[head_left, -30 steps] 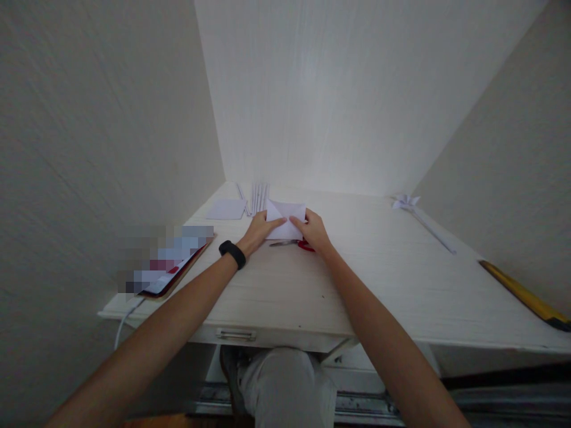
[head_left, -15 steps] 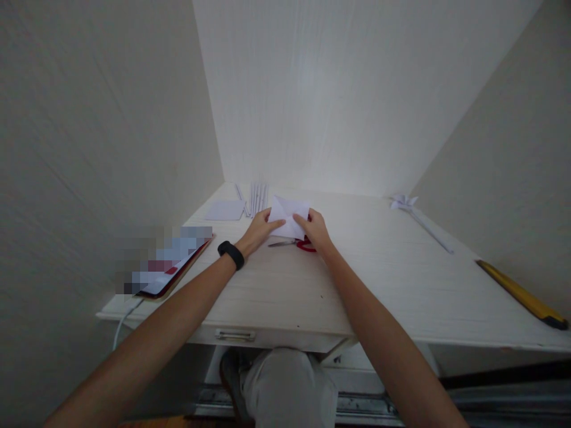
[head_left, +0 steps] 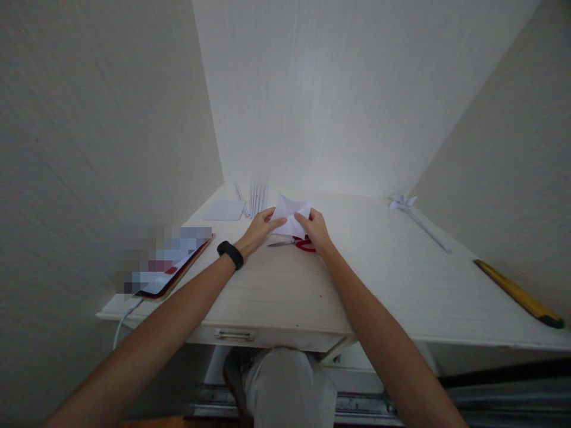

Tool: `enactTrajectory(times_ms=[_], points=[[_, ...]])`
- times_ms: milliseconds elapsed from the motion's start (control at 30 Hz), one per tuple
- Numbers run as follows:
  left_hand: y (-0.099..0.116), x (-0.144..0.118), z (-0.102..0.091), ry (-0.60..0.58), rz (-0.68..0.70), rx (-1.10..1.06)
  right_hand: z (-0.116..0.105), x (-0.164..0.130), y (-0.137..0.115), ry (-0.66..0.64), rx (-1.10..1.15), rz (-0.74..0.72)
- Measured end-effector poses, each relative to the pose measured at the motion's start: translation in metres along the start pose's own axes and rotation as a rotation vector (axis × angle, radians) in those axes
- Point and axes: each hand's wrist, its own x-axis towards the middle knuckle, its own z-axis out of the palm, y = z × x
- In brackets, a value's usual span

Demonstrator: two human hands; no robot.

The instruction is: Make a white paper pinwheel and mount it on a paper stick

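Observation:
Between both hands, just above the desk, is a square white sheet of paper [head_left: 292, 208] with diagonal creases. My left hand [head_left: 262, 226] grips its left edge, thumb on top and fingers behind. My right hand [head_left: 316, 227] pinches the right side the same way, its thumb near the middle. Beneath the paper, red-handled scissors [head_left: 305, 244] lie on the desk, blades pointing left; part of them is hidden by the paper and my right hand.
Left of the hands lie a stack of white paper [head_left: 223, 210] and several rolled paper sticks [head_left: 257, 199]. A tablet-like device [head_left: 173, 267] with a cable rests at the left edge. To the right are a paper pinwheel [head_left: 403, 203] on a stick and a yellow-and-black tool [head_left: 520, 293].
The paper has tilted and turned slightly between my hands, its upper edge shifting a little right. Both hands keep their grip; the scissors have stayed put.

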Motion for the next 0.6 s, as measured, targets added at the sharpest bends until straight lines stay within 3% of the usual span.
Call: enactTrajectory(times_ms=[167, 333, 600], points=[[-0.0031, 0.0033, -0.0009, 0.021, -0.056, -0.095, -0.0015, 0.0009, 0.0007, 0.019, -0.005, -0.008], [-0.0078, 0.0068, -0.0042, -0.056, -0.124, -0.178, -0.0002, 0.0009, 0.0002, 0.022, -0.011, -0.007], [-0.0098, 0.008, -0.0058, 0.006, -0.04, -0.077, 0.0, -0.0022, -0.0037, 0.027, -0.019, 0.002]])
